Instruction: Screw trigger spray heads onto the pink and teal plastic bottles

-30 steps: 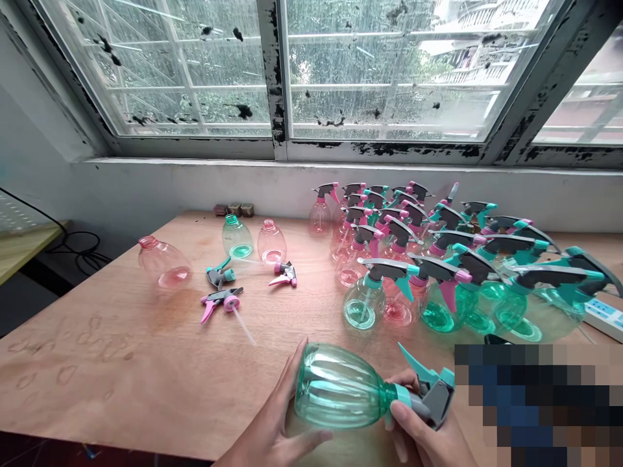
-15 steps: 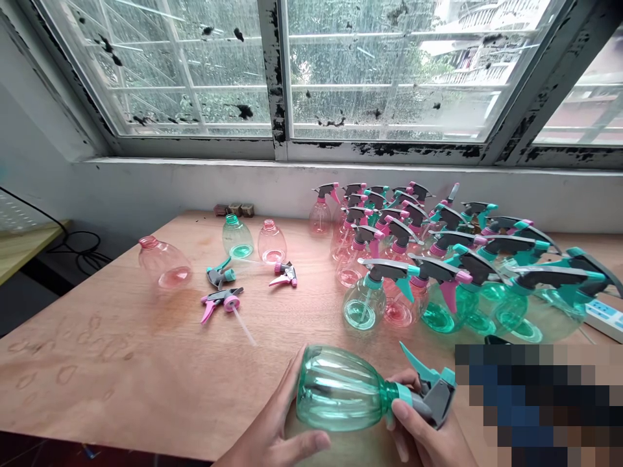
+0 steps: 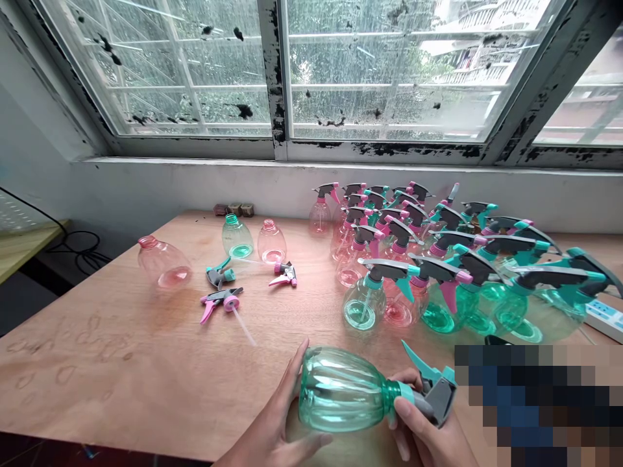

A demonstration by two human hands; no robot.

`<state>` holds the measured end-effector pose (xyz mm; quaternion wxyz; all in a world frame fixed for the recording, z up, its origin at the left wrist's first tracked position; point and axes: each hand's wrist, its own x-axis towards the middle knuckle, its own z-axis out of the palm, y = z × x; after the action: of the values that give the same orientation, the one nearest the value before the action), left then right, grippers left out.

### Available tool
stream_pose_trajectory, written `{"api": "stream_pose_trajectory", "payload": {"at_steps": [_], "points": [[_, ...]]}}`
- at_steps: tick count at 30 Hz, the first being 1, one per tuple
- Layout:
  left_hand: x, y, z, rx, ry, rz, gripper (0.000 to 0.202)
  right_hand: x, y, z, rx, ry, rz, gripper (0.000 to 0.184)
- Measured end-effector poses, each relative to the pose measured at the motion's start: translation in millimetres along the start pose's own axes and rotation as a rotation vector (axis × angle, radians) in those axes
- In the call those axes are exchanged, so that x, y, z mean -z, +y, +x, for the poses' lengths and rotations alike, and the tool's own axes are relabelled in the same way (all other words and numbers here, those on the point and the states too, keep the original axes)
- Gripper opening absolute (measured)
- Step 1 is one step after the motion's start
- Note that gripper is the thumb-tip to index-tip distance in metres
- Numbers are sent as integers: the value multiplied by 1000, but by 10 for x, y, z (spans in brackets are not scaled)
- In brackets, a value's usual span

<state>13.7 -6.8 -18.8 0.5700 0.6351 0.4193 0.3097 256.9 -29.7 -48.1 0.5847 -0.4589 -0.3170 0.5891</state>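
Observation:
A clear green spray bottle (image 3: 343, 389) lies sideways in the air near the table's front edge, its base to the left. My left hand (image 3: 280, 412) cups the base end, with fingers behind it and thumb below. At the neck, my right hand (image 3: 428, 431) pinches the turquoise collar of the grey spray head (image 3: 440, 399), which sits on the bottle's mouth. Its turquoise trigger (image 3: 418, 363) points up and left. Whether the collar is fully tight, I cannot tell.
Three bottles without heads stand at left: pink (image 3: 165, 263), green (image 3: 237, 237), pink (image 3: 272, 243). Loose spray heads lie before them: turquoise-grey (image 3: 221, 275), pink-grey (image 3: 221, 301), another pink-grey (image 3: 287, 275). Several complete spray bottles (image 3: 363, 305) crowd the right, beside a power strip (image 3: 603, 318).
The green bottle and both hands have shifted very slightly to the right. The left fingertips show a little higher beside the base. Everything else on the table stays put.

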Motion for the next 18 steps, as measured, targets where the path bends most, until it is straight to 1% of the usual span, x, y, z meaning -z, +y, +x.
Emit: {"api": "stream_pose_trajectory", "payload": {"at_steps": [3,5,10,14,17,18], "points": [[-2,-38,-8,-13,-8,-51,107,9,12,1,15,-12,-7,41],[1,-68,-25,-18,-8,-93,111,21,25,5,19,-24,-12,41],[16,-80,-46,-5,-11,-49,95,41,43,7,26,-28,-21,41],[-4,-30,-51,-43,10,-12,93,51,44,8,18,-24,-21,41],[-24,-16,-53,-48,28,-1,83,50,40,14,24,-36,-39,39],[-28,-19,-52,-45,24,0,83,48,37,15,23,-36,-47,39]]}}
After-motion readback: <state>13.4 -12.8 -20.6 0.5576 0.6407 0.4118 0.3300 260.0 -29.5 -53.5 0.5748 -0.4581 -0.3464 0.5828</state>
